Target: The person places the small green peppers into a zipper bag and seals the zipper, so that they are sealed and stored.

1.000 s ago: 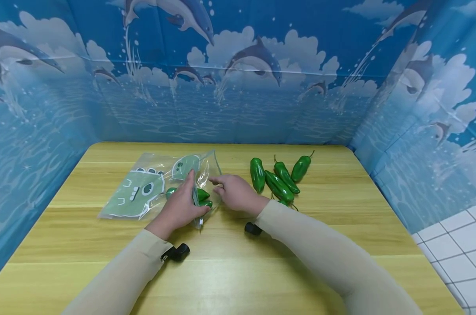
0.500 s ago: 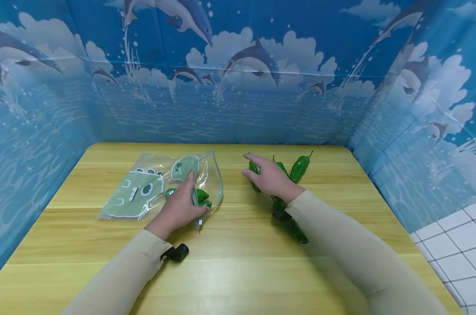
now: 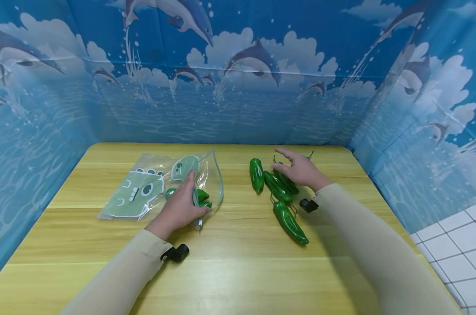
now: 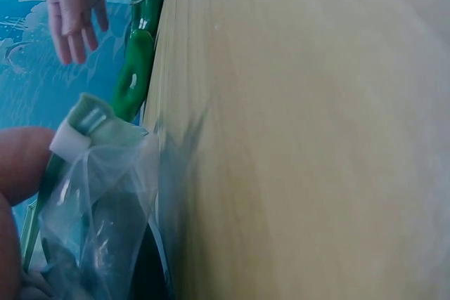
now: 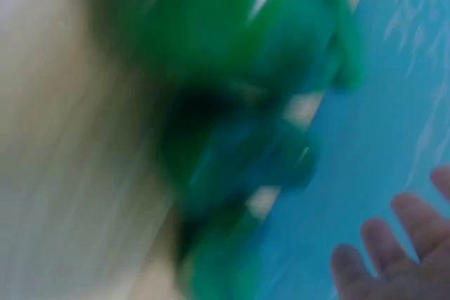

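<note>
The two hands are well apart. The left hand point(image 3: 178, 210) holds the mouth of a clear plastic zip bag with pale green monster prints point(image 3: 141, 192), which lies mostly to that hand's left; glossy green peppers point(image 3: 202, 195) show inside it, beside the fingers. The right hand point(image 3: 302, 170) hovers with fingers extended and nothing in its grasp, over a group of long, shiny green peppers with thin stems point(image 3: 278, 187). One plump green pepper point(image 3: 256, 176) lies between the hands, nearer the right; another, a long tapered green pepper point(image 3: 290, 223), lies on the person's side of the right hand. The right wrist view is blurred.
</note>
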`<state>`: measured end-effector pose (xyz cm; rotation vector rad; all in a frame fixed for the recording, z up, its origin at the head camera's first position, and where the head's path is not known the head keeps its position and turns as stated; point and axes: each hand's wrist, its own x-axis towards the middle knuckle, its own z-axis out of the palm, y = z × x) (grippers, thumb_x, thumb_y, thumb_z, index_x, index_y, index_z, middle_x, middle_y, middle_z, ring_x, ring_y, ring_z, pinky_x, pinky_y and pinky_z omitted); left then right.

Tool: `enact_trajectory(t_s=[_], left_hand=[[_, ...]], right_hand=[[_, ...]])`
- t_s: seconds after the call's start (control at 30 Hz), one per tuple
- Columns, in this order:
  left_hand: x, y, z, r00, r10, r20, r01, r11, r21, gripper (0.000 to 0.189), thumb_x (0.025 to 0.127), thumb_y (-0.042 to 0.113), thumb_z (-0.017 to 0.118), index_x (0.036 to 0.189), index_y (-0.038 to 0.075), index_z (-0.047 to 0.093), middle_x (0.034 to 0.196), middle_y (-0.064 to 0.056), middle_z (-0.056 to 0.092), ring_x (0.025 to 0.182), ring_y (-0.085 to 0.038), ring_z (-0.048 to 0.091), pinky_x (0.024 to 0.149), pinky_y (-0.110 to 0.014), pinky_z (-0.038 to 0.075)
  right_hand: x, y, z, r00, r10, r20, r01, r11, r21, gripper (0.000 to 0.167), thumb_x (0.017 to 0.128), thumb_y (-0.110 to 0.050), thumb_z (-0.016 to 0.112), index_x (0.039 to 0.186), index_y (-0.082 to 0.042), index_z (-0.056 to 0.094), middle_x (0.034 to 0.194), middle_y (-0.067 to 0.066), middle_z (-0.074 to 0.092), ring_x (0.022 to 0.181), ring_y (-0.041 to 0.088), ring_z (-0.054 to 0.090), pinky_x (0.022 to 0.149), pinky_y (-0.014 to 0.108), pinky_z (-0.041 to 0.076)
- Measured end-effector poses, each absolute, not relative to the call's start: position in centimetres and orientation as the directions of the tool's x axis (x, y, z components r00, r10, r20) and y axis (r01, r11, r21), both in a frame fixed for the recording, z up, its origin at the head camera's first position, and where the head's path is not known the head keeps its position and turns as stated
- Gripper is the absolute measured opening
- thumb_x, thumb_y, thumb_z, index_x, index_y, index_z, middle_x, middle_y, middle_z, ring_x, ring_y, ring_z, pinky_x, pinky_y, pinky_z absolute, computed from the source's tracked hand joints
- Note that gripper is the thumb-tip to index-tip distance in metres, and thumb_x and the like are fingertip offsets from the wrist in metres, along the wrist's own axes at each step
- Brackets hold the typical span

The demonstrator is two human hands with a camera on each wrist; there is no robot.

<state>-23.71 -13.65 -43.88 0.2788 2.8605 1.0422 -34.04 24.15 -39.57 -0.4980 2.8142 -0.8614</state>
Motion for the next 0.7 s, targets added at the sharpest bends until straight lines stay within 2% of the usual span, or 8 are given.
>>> enact_trajectory(t_s=[0.07,0.17,0.23,0.3,0.5,0.7], left_hand=[[-23.7,-13.6,-43.8,-0.98,0.198,-0.018,0.14,0.751,0.645,0.126,0.087,0.037,0.085,0.17,0.008,-0.004,0.178,-0.014,0.004,0.162,-0.043,0.016,0.128,-0.061,0.027],[-23.6,-13.6,-43.8,-0.98,0.196,-0.022,0.136,0.752,0.645,0.125,0.087,0.037,0.085,0.17,0.009,-0.004,0.178,-0.013,0.005,0.162,-0.044,0.016,0.127,-0.061,0.027],[-23.6,-13.6,-43.8,-0.981,0.193,-0.024,0.132,0.752,0.645,0.125,0.087,0.037,0.086,0.17,0.009,-0.004,0.178,-0.013,0.005,0.162,-0.044,0.016,0.127,-0.062,0.027],[-23.6,-13.6,-43.8,-0.981,0.192,-0.024,0.131,0.752,0.646,0.125,0.087,0.037,0.086,0.17,0.01,-0.004,0.178,-0.012,0.005,0.162,-0.044,0.016,0.127,-0.062,0.027],[-23.6,-13.6,-44.0,-0.981,0.192,-0.02,0.133,0.749,0.649,0.126,0.086,0.036,0.086,0.17,0.01,-0.003,0.178,-0.011,0.004,0.162,-0.043,0.016,0.127,-0.061,0.027],[-23.5,-13.6,-44.1,-0.981,0.191,-0.019,0.134,0.753,0.644,0.126,0.086,0.037,0.086,0.17,0.01,-0.003,0.179,-0.011,0.004,0.162,-0.043,0.016,0.127,-0.062,0.026]], right_hand=[[-34.7,25.7,-39.9,-0.932,-0.356,-0.068,-0.263,0.793,-0.55,0.07,0.109,-0.039,0.057,0.17,-0.023,0.025,0.171,0.024,0.03,0.127,0.053,0.057,0.109,0.065,0.045],[-35.4,27.5,-40.3,-0.929,-0.355,-0.108,-0.243,0.802,-0.546,0.07,0.109,-0.032,0.058,0.17,-0.022,0.024,0.173,0.023,0.026,0.135,0.052,0.052,0.114,0.067,0.04],[-35.8,28.5,-40.6,-0.927,-0.349,-0.138,-0.221,0.805,-0.55,0.07,0.109,-0.024,0.059,0.17,-0.021,0.024,0.174,0.021,0.022,0.157,0.05,0.026,0.121,0.07,0.031],[-36.1,29.1,-40.7,-0.924,-0.346,-0.165,-0.205,0.809,-0.551,0.071,0.108,-0.018,0.059,0.17,-0.02,0.024,0.176,0.02,0.019,0.159,0.049,0.019,0.123,0.071,0.026],[-36.8,30.4,-41.3,-0.921,-0.335,-0.199,-0.186,0.826,-0.532,0.07,0.105,-0.007,0.058,0.168,-0.013,0.028,0.175,0.022,0.017,0.159,0.053,0.016,0.124,0.072,0.022],[-37.2,31.1,-42.1,-0.919,-0.342,-0.195,-0.203,0.837,-0.509,0.066,0.105,-0.009,0.062,0.165,-0.009,0.034,0.174,0.024,0.018,0.158,0.054,0.016,0.125,0.071,0.02]])
